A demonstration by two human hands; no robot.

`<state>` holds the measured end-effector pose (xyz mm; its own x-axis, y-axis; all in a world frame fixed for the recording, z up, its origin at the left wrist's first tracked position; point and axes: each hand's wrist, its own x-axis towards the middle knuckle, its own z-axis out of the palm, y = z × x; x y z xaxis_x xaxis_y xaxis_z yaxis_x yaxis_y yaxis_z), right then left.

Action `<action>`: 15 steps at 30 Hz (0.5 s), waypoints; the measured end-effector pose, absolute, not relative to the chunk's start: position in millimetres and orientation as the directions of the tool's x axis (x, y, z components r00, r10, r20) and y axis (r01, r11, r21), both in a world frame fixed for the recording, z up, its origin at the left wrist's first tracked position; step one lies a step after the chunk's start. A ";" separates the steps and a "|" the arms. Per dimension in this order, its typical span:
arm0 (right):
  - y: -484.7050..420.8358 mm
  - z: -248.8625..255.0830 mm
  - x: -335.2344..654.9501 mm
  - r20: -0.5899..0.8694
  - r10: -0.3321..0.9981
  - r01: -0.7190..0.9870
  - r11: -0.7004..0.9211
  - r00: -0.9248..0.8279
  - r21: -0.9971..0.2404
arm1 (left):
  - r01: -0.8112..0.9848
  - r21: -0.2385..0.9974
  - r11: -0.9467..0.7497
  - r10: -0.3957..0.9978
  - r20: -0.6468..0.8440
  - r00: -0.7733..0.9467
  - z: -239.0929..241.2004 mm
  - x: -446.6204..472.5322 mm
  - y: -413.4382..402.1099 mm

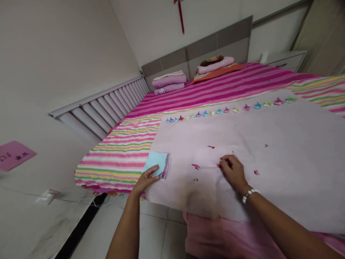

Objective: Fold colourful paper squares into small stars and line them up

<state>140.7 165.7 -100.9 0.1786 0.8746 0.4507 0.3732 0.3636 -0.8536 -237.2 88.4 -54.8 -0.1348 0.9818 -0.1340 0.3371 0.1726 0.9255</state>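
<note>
My left hand [146, 178] rests with its fingers stretched flat on the near edge of a small stack of coloured paper squares [157, 162], light blue on top. My right hand [233, 170] lies on the pale pink sheet [283, 169] with its fingers curled over a small red paper scrap [218, 166]. A beaded bracelet [248, 194] circles that wrist. Other small red scraps [195, 166] dot the sheet around the hand. A long row of folded paper shapes [229, 109] in several colours runs along the sheet's far edge.
The sheet covers a bed with a pink striped cover [215, 90]. Folded pink blankets [169, 83] and pillows [215, 66] lie by the headboard. A white slatted panel [105, 104] leans on the left wall. Tiled floor [151, 233] shows below.
</note>
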 end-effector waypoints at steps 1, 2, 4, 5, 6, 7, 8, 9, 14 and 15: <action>165.6 -100.8 140.7 0.451 0.874 0.372 0.364 0.179 -0.854 | 0.347 0.921 0.175 0.980 -0.130 -0.148 -54.2 -236.4 88.5; 165.6 -100.7 140.6 0.452 0.874 0.372 0.365 0.178 -0.853 | 0.359 0.916 0.178 0.978 -0.125 -0.166 -53.6 -235.4 88.9; 165.5 -100.5 140.6 0.452 0.874 0.373 0.365 0.178 -0.853 | 0.389 0.901 0.189 0.971 -0.112 -0.212 -53.2 -232.5 90.5; 165.5 -100.5 140.6 0.451 0.875 0.374 0.364 0.177 -0.853 | 0.407 0.892 0.196 0.965 -0.103 -0.240 -53.5 -230.5 91.7; 165.5 -100.6 140.6 0.451 0.875 0.374 0.364 0.176 -0.853 | 0.425 0.882 0.202 0.959 -0.090 -0.268 -54.2 -228.2 93.3; 165.7 -100.8 140.7 0.450 0.876 0.374 0.364 0.174 -0.853 | 0.445 0.871 0.207 0.952 -0.075 -0.297 -55.3 -225.5 95.1; 165.8 -101.0 140.9 0.449 0.877 0.374 0.364 0.172 -0.853 | 0.466 0.860 0.210 0.944 -0.055 -0.324 -56.7 -222.7 97.3; 166.0 -101.3 141.0 0.449 0.877 0.375 0.364 0.170 -0.853 | 0.487 0.847 0.213 0.935 -0.033 -0.352 -58.2 -219.9 99.9; 167.1 -102.9 141.5 0.452 0.876 0.378 0.366 0.167 -0.850 | 0.578 0.786 0.220 0.885 0.089 -0.457 -62.9 -209.5 119.0; 167.2 -103.0 141.4 0.453 0.876 0.378 0.367 0.168 -0.850 | 0.590 0.777 0.218 0.881 0.103 -0.461 -63.0 -208.3 123.9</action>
<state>141.4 167.2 -103.0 0.1678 0.8757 0.4527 0.3781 0.3669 -0.8500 -208.3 123.9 -63.0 -0.4610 0.8815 0.1027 0.5899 0.2179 0.7775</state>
